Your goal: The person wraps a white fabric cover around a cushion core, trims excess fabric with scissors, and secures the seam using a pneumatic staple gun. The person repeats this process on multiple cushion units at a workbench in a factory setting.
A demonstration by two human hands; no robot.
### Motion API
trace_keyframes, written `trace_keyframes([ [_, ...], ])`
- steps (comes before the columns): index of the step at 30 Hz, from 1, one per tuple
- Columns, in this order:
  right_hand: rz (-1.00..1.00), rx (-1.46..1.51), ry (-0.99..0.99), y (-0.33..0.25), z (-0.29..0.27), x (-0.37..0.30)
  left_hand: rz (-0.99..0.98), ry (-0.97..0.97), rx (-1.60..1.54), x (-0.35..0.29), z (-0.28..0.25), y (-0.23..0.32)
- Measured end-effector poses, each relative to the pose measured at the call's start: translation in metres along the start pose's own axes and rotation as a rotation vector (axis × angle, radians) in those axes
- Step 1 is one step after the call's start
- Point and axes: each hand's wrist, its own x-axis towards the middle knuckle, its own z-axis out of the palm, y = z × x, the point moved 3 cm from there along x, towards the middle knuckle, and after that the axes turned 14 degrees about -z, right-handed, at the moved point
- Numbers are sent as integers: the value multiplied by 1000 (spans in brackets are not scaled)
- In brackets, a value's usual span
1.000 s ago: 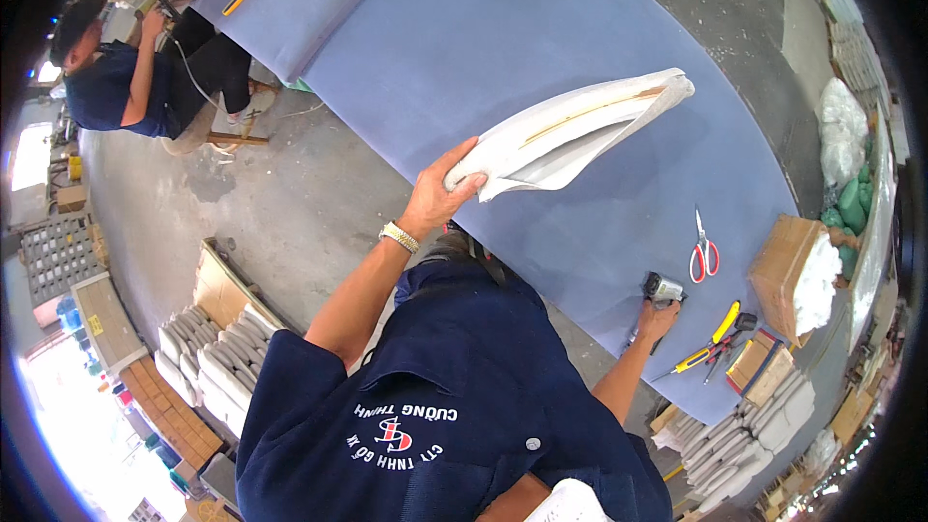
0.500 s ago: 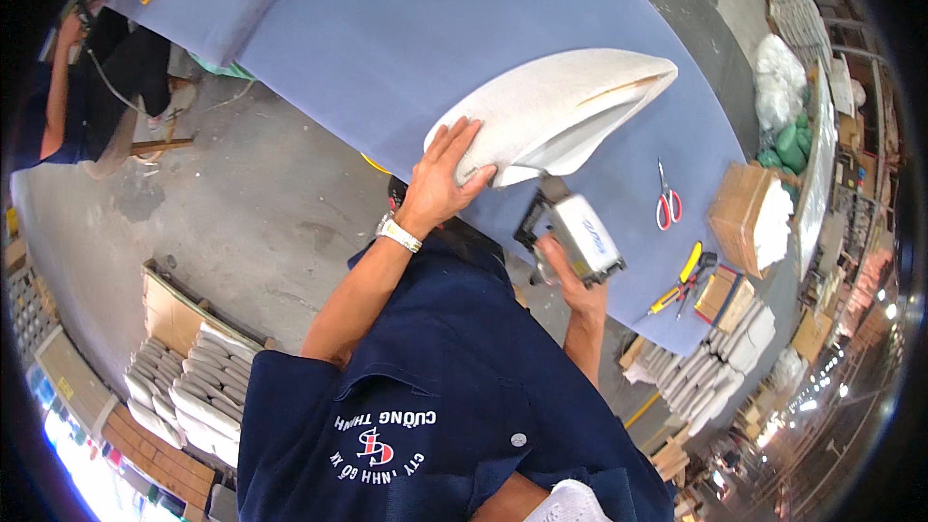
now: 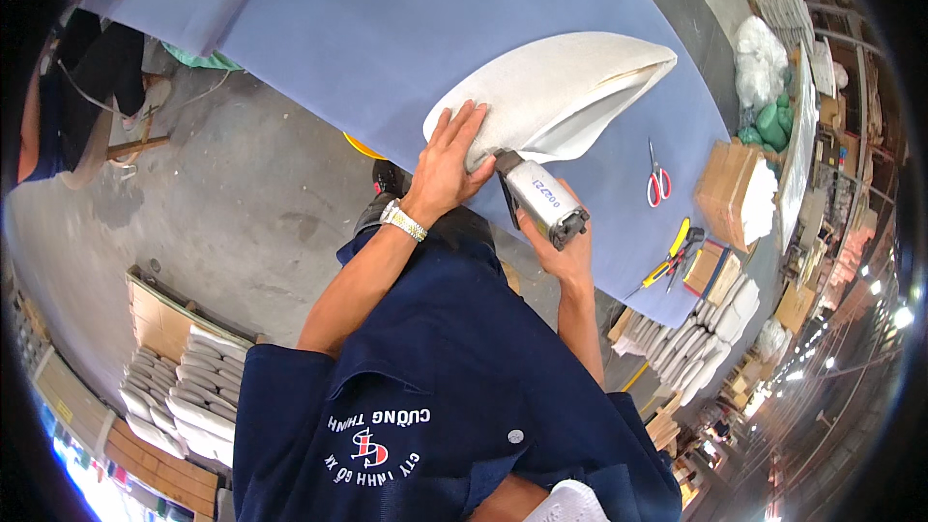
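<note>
A pale fabric-covered padded panel (image 3: 541, 87), curved and pointed at its far right end, rests on the blue-grey tabletop. My left hand (image 3: 451, 162), with a metal-banded watch at the wrist, grips its near left end. The fingers lie over the fabric, and the thumb is by the lower edge. In my right hand (image 3: 561, 249) is a staple gun (image 3: 543, 198) with a silver body and dark nose. Its nose is at the panel's near edge, close to my left thumb; whether it touches the fabric I cannot tell. My right fingers are partly hidden behind the tool.
Red-handled scissors (image 3: 658, 179) lie to the right on the table (image 3: 358, 29). Nearer me are yellow-handled tools (image 3: 669, 256) and a small box (image 3: 710, 269). A cardboard box (image 3: 725, 195) stands beyond. Stacked padded pieces (image 3: 198, 387) sit at lower left; another person's legs show far left.
My right hand has brought the staple gun up and left, turning it so its nose meets the area beside my left thumb. My left hand stays on the panel.
</note>
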Motion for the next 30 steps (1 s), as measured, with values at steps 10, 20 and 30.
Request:
trace_keyframes([
  [10,-26,-20,-93,7,-4,9,10,-32,-11,1,-4,4],
  [20,-74,-60,-300,23,-16,22,-17,-126,45,-1,-11,14],
  [30,-34,-3,-311,26,-6,22,-73,-208,78,5,-13,20],
])
